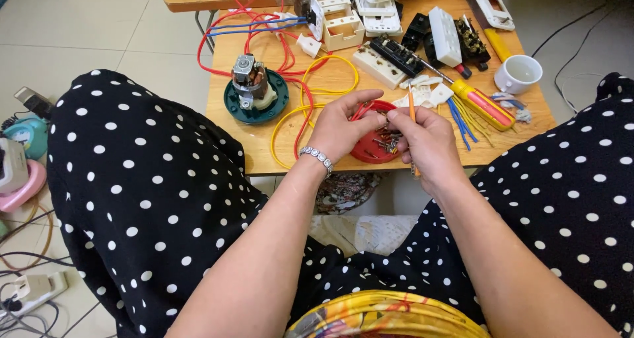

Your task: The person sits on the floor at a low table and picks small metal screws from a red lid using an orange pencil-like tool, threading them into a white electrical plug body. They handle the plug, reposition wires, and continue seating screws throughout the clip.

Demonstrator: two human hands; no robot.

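Observation:
My left hand (343, 128), with a silver bracelet at the wrist, pinches a small part between thumb and forefinger over a red dish (374, 148) of small screws and metal bits. My right hand (428, 143) meets it at the fingertips and grips a thin orange-handled tool (412, 108) that sticks up past the knuckles. Both hands hover above the near edge of a small wooden table (231, 133). What the fingertips hold is too small to make out.
A green base with a small motor (254, 90) stands left of the hands. Red, yellow and blue wires (310, 80) loop across the table. Several white and black sockets (389, 57), a red-and-yellow screwdriver (485, 105) and a white cup (520, 74) lie behind. Power strips sit on the floor at left.

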